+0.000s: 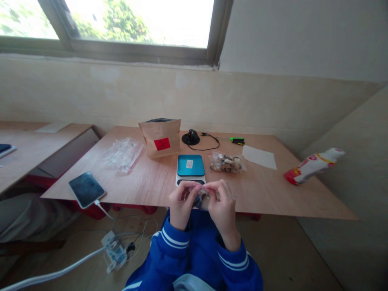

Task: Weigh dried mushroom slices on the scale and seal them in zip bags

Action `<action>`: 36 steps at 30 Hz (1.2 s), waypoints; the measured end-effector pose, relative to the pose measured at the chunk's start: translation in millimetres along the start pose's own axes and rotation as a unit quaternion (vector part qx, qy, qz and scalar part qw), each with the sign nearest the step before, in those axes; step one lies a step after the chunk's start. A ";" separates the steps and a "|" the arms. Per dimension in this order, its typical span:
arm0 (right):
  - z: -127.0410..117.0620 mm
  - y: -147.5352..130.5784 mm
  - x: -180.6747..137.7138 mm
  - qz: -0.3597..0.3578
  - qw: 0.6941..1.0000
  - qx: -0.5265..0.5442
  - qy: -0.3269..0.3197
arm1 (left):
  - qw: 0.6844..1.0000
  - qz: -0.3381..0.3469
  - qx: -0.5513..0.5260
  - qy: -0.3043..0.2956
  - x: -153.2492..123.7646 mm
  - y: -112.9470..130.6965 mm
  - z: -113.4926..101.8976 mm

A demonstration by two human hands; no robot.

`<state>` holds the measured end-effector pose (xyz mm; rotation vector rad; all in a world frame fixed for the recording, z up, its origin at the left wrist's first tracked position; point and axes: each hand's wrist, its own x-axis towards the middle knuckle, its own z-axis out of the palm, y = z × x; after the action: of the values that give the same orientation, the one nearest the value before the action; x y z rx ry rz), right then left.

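Note:
Both my hands are raised together just in front of the table's near edge. My left hand [181, 204] and my right hand [223, 204] each pinch the top edge of a small clear zip bag [202, 198] with dark contents inside. Right behind the bag sits a small kitchen scale [190, 166] with a blue top. A second filled clear bag [227, 163] lies to the right of the scale. A brown paper pouch [160, 137] with a red label stands behind the scale.
A pile of empty clear bags [123, 153] lies at the left, a phone [86, 189] on a cable at the near left corner. White paper [259, 157], a green-handled tool [237, 140], a black round device [190, 138] and a red-white bottle [312, 165] are at the right. A power strip [113, 250] lies on the floor.

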<state>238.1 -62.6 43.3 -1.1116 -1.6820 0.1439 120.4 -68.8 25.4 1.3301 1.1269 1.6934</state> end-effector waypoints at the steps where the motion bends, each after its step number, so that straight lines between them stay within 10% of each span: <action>1: -0.5 0.3 -0.6 -0.001 1.000 0.003 0.001 | 1.000 0.009 0.000 -0.001 -0.1 0.1 0.3; 11: -2.5 -3.7 0.6 -0.008 0.998 0.052 -0.027 | 0.995 0.089 0.046 0.007 2.8 5.8 -4.0; 36: -1.9 -2.7 0.9 0.012 0.999 0.043 -0.021 | 0.999 -0.032 0.004 -0.038 0.1 6.1 -5.4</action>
<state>237.9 -64.3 46.3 -1.0703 -1.6847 0.2540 115.1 -72.2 30.6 1.3373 1.1230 1.5806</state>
